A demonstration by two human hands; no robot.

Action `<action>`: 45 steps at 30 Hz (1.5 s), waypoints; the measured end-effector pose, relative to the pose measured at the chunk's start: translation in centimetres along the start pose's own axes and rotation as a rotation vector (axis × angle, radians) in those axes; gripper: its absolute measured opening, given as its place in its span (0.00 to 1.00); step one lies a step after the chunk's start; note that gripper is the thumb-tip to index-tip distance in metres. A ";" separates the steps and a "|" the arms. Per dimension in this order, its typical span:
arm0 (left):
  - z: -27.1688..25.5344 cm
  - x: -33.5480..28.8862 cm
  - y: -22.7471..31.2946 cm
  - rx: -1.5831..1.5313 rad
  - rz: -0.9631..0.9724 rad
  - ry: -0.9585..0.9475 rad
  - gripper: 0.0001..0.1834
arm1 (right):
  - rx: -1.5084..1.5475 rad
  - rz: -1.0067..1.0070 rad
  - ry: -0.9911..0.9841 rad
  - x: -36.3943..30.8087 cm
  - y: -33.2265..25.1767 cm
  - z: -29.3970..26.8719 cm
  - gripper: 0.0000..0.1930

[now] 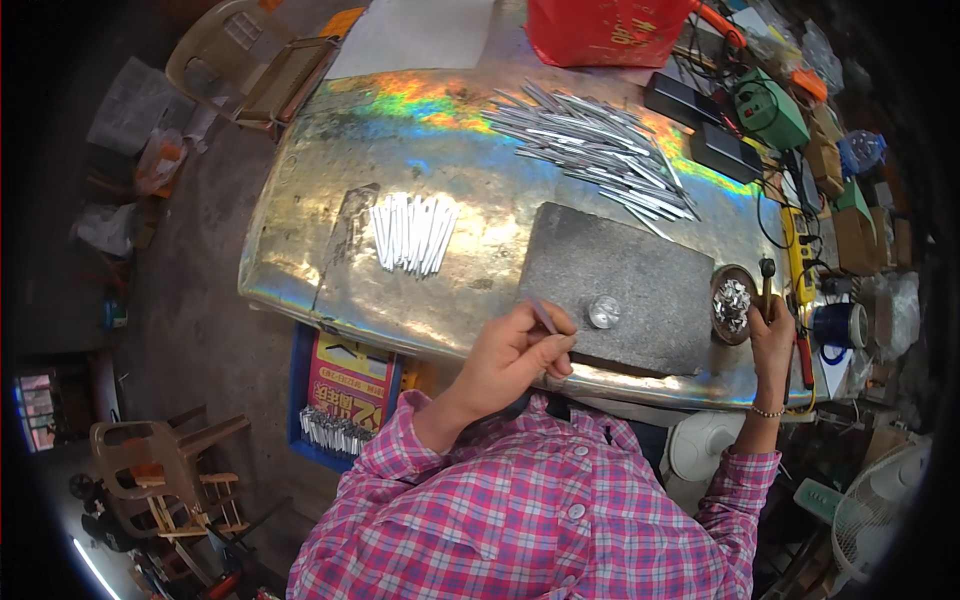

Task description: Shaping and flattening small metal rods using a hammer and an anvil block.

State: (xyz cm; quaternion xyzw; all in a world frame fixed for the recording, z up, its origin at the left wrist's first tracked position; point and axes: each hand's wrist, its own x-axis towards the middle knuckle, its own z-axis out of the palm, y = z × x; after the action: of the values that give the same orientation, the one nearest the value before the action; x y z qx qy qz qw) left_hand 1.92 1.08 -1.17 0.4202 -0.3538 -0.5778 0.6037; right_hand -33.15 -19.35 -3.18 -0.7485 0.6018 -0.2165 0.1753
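My left hand (515, 355) is closed on a thin metal strip (543, 316), just off the near edge of a dark grey rectangular slab (620, 255). On that slab rests a small round shiny metal piece (604, 312). My right hand (774, 345) grips a small hammer (767, 272) by its handle, its dark head pointing away from me. Close to its left is a round brown bowl (735, 269) with small silvery scraps (733, 305) inside. Short flat strips (415, 233) lie side by side left of the slab. Beyond it spreads a heap of longer silvery strips (595, 145).
A red bag (605, 35) and a white sheet (410, 38) occupy the table's far side. Black boxes (725, 152), cables and a yellow power strip (800, 255) line the right edge. Below the left front edge sits a blue crate (300, 375); a fan (880, 510) stands lower right.
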 end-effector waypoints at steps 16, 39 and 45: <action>1.6 0.8 -0.4 -0.607 -0.305 -0.002 0.09 | 1.028 0.194 -0.770 -6.9 -18.4 1.2 0.07; 1.4 0.9 -1.2 -0.632 -0.282 -0.065 0.08 | 1.080 0.079 -0.772 -7.5 -20.1 2.0 0.08; 1.9 0.7 -1.2 -0.310 -0.134 -0.016 0.08 | 1.043 0.008 -0.773 -7.6 -19.4 2.6 0.08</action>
State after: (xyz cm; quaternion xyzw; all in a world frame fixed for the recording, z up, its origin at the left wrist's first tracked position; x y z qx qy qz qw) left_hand -0.24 0.22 -1.50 0.3400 -0.2367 -0.6677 0.6184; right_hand -17.13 -7.79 3.89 -0.5869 0.3138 -0.1947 0.7205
